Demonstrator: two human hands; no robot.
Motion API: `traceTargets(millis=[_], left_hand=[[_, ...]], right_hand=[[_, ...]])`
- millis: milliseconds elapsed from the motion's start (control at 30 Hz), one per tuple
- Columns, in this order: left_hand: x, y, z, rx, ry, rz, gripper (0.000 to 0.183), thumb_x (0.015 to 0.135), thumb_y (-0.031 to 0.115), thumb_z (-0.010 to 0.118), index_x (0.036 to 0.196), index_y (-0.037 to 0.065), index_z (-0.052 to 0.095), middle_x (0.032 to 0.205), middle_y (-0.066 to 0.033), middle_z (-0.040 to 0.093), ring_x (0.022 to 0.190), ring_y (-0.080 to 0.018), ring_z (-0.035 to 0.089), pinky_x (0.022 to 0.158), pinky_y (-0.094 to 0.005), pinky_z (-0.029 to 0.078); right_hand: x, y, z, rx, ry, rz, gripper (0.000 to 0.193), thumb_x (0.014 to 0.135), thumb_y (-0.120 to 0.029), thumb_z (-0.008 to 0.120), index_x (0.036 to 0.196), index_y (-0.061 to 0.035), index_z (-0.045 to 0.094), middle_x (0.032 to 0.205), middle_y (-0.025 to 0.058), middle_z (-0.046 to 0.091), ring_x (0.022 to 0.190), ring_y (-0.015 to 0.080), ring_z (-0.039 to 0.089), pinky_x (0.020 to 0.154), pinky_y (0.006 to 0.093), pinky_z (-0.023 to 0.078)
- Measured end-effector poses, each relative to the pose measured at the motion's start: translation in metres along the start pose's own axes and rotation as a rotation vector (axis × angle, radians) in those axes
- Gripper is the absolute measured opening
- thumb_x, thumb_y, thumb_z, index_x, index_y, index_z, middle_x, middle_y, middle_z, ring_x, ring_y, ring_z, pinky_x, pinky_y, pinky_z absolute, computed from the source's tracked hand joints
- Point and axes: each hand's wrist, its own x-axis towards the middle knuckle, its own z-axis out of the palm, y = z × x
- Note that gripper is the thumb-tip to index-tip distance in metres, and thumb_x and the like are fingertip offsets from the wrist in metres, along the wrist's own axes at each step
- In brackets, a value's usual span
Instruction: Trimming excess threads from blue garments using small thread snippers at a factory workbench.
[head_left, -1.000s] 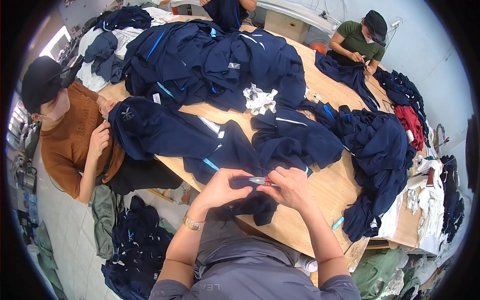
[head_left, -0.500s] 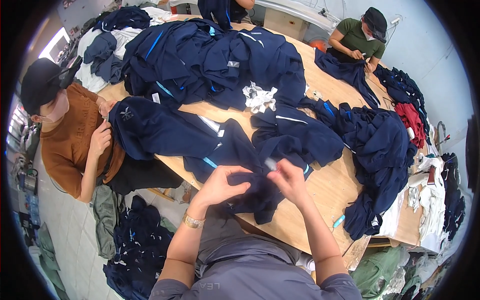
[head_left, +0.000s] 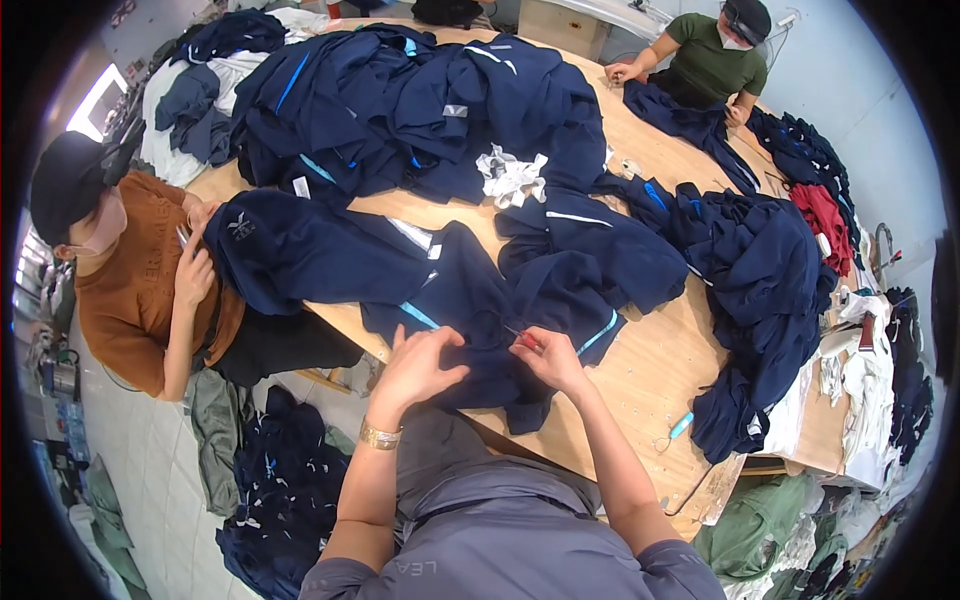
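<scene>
Dark navy garment cloth [head_left: 478,318] lies in front of me across the near edge of the table. My left hand [head_left: 420,370] is over its near left part, thumb and fingers apart, with nothing visible between them. Pinched in my right hand [head_left: 556,362] is a small red-handled tool [head_left: 527,341] with a thin pointed tip directed at the cloth. Its exact kind is too small to make out. Light-blue trim [head_left: 418,315] runs along the cloth just beyond my left hand.
A big heap of navy garments [head_left: 370,110] covers the table's far side, with white scraps [head_left: 512,176] at its edge. More navy clothing [head_left: 765,260] is piled right, near a turquoise-handled tool [head_left: 682,425]. Co-workers handle cloth at left [head_left: 130,270] and far right [head_left: 705,65].
My left hand has let go of the dark cloth and opened. My right hand has shifted slightly left and down; its red tool now shows clearly. The far-right co-worker's hand has moved outward.
</scene>
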Motion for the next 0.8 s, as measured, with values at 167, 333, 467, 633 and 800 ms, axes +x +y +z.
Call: traceTargets(millis=[167,333,467,633,800], left_hand=[[0.007,-0.007,0.034,0.296,0.147,0.103,0.036,0.071,0.035,0.072,0.091,0.007,0.062,0.082,-0.0102,0.063,0.084,-0.0268,0.06,0.072,-0.0408,0.044],[0.012,0.005,0.03,0.077,0.151,0.102,0.027,0.075,0.023,0.068,0.095,0.007,0.06,0.076,-0.0144,0.063,0.073,-0.0325,0.061,0.067,-0.0398,0.046],[0.005,0.027,0.0,-0.226,0.062,0.089,0.024,0.075,0.012,0.062,0.098,0.006,0.057,0.074,-0.0175,0.062,0.069,-0.0363,0.06,0.062,-0.0395,0.047],[-0.002,0.04,-0.012,-0.427,0.113,0.177,0.027,0.073,0.008,0.058,0.1,0.003,0.057,0.083,-0.0173,0.063,0.078,-0.0333,0.062,0.068,-0.0351,0.048],[0.0,0.033,-0.004,-0.603,0.126,0.297,0.033,0.072,0.012,0.065,0.101,0.0,0.057,0.089,-0.0142,0.065,0.084,-0.0245,0.064,0.075,-0.0311,0.047]], right_hand=[[-0.002,0.003,0.011,0.019,0.042,-0.019,0.019,0.079,-0.018,0.067,0.084,-0.0005,0.061,0.072,0.0159,0.062,0.065,0.0283,0.061,0.06,0.0319,0.046],[-0.008,-0.009,0.011,0.326,0.148,-0.045,0.017,0.081,-0.006,0.065,0.098,-0.0023,0.063,0.076,0.0015,0.063,0.065,0.0081,0.054,0.059,0.0222,0.043],[-0.014,-0.054,-0.004,0.481,0.112,-0.014,0.023,0.081,-0.003,0.065,0.104,-0.0042,0.063,0.078,-0.0039,0.059,0.066,0.0037,0.047,0.059,0.018,0.04],[-0.012,-0.086,-0.009,0.38,0.13,-0.149,0.026,0.08,-0.004,0.066,0.106,-0.0043,0.063,0.08,-0.0012,0.063,0.066,0.0027,0.048,0.061,0.0167,0.041],[-0.014,-0.093,-0.013,0.402,0.073,-0.219,0.022,0.081,-0.003,0.065,0.103,-0.0025,0.064,0.085,0.0039,0.068,0.072,0.0036,0.055,0.064,0.0184,0.045]])
